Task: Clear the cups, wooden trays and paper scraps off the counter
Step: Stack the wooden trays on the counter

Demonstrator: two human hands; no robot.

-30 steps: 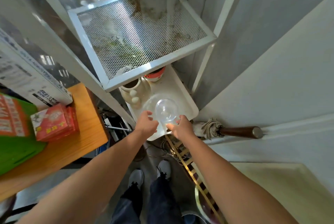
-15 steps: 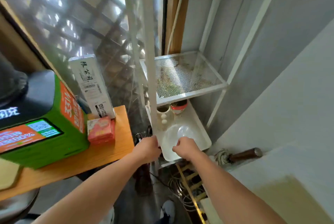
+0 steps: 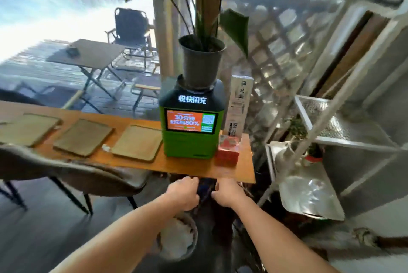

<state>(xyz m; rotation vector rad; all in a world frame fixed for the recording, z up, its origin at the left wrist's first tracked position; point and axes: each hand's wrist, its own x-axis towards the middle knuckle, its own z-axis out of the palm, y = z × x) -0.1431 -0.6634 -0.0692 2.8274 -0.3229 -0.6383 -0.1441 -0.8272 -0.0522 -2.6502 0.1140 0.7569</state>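
Where the bin (image 3: 177,239) stands, white scraps (image 3: 176,236) fill it.

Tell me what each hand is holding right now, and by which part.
Nothing visible: left hand and right hand hang empty below the counter edge.

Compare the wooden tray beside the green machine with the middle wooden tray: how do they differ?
The right tray is paler and lies almost against the green machine; the middle tray is darker and stands apart from it. A small white scrap lies between them, closer to the right tray. Both lie flat on the counter, empty, not yet cleared.
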